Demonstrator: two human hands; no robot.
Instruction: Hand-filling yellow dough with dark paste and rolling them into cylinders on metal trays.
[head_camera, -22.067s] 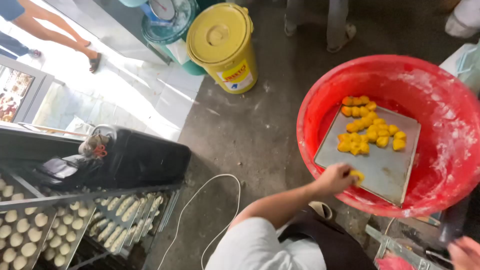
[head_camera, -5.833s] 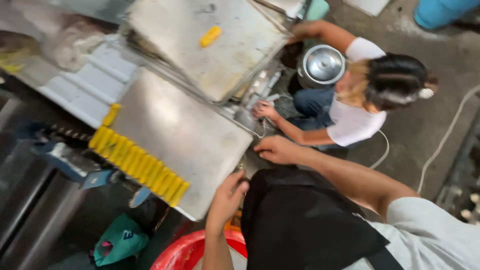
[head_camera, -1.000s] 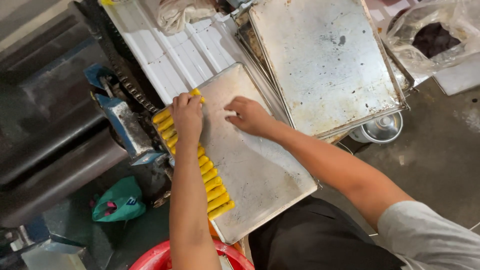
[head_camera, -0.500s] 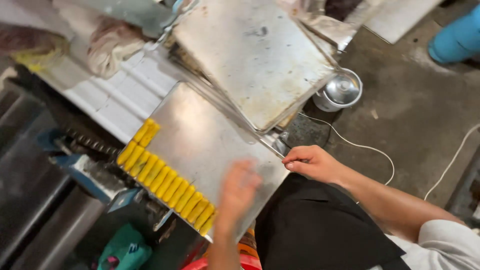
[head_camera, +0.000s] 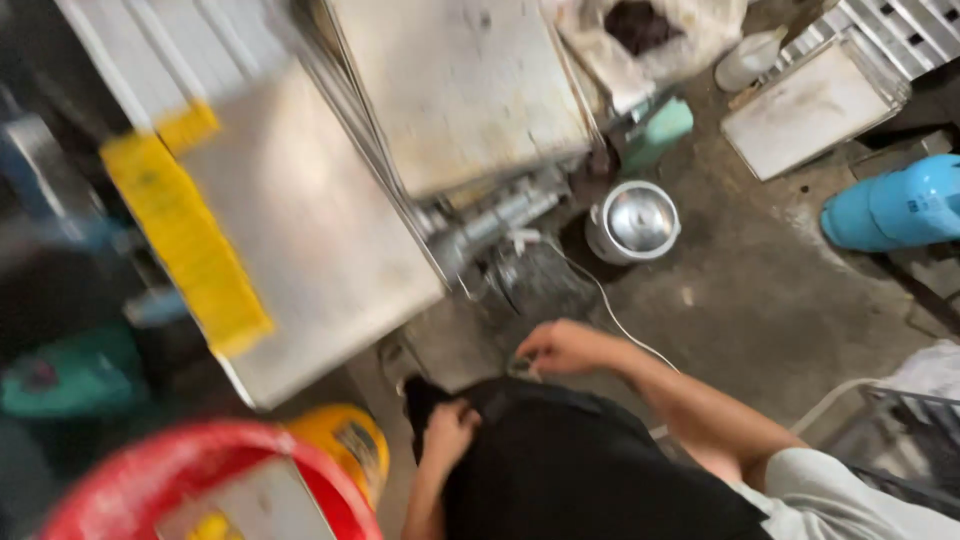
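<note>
- Head view: both hands rest low against the black apron (head_camera: 600, 470). The left hand (head_camera: 450, 432) is curled at its edge; the right hand (head_camera: 565, 347) is loosely bent. I cannot tell whether either grips anything.
- This looks like a pause between loads; the next move would call for reaching toward 10 o'clock.
- There the tray (head_camera: 300, 230) lies, with the yellow row (head_camera: 185, 240) along its far edge, its long axis running from 11 to 5 o'clock.
- A red tub (head_camera: 130, 475) sits at 8 o'clock.
</note>
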